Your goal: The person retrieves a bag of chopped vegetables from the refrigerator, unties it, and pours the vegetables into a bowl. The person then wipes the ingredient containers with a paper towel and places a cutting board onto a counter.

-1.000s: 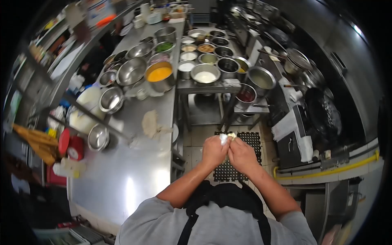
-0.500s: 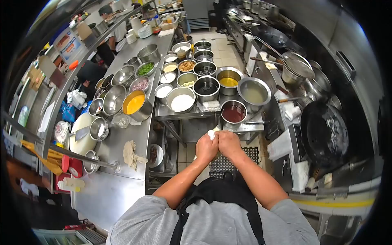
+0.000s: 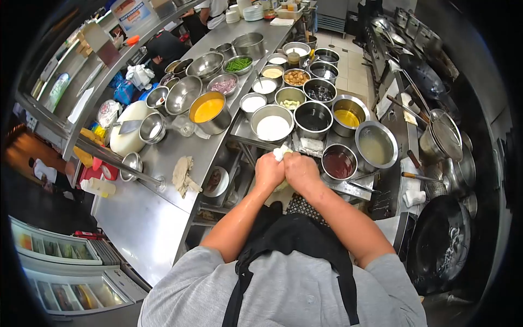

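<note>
Head view: the left hand (image 3: pixel 271 170) and the right hand (image 3: pixel 301 170) are held together in front of the black apron (image 3: pixel 297 234), both curled closed. A soft white item (image 3: pixel 280 153) is pinched between them at the thumb sides, its top poking out above the fingers; whether it is paper, cloth or food cannot be told.

Just beyond the left hand, a steel bowl of white contents (image 3: pixel 274 128) is set at the near edge of a table crowded with pans. Near the right hand, a pot of dark red liquid (image 3: pixel 339 163) and a folded white cloth (image 3: pixel 311 146) are placed. Farther back, a pot of yellow liquid (image 3: pixel 348 117) is seen beside a pan of dark liquid (image 3: pixel 312 120).

On the steel counter (image 3: pixel 136 229) to the left, a pot of orange liquid (image 3: pixel 210 111) and a crumpled beige cloth (image 3: pixel 184 177) are kept. On the shelf at upper left, a white-and-blue box (image 3: pixel 131 14) is printed with tilted, blurred capitals, by which MAYONNAISE seems to be spelled; its smaller print cannot be read.
</note>
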Demonstrator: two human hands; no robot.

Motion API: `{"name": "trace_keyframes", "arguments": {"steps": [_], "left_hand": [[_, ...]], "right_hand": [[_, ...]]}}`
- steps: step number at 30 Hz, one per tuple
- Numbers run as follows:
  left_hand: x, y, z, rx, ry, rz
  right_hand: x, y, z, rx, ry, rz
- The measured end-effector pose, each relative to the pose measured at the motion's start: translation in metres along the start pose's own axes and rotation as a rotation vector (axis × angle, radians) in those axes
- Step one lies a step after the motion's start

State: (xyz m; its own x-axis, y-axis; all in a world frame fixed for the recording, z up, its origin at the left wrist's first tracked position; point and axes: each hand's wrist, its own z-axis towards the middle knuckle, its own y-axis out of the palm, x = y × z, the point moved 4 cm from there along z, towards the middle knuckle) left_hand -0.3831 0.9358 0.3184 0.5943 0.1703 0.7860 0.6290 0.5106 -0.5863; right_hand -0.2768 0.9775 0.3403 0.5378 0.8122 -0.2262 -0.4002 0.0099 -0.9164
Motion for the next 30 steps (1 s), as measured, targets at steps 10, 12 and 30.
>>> {"name": "trace_keyframes", "arguments": {"steps": [10,12,30], "left_hand": [[0.016,0.007,0.150,0.058,0.172,0.114],[0.003,0.012,0.195,0.014,0.160,0.115],[-0.111,0.058,0.330,-0.310,-0.314,-0.445]], "right_hand": [[0.066,0.004,0.127,0.042,-0.004,-0.056],[0.081,0.015,0.166,-0.018,0.033,-0.069],[0.227,0.082,0.295,-0.071,0.679,0.544]]}}
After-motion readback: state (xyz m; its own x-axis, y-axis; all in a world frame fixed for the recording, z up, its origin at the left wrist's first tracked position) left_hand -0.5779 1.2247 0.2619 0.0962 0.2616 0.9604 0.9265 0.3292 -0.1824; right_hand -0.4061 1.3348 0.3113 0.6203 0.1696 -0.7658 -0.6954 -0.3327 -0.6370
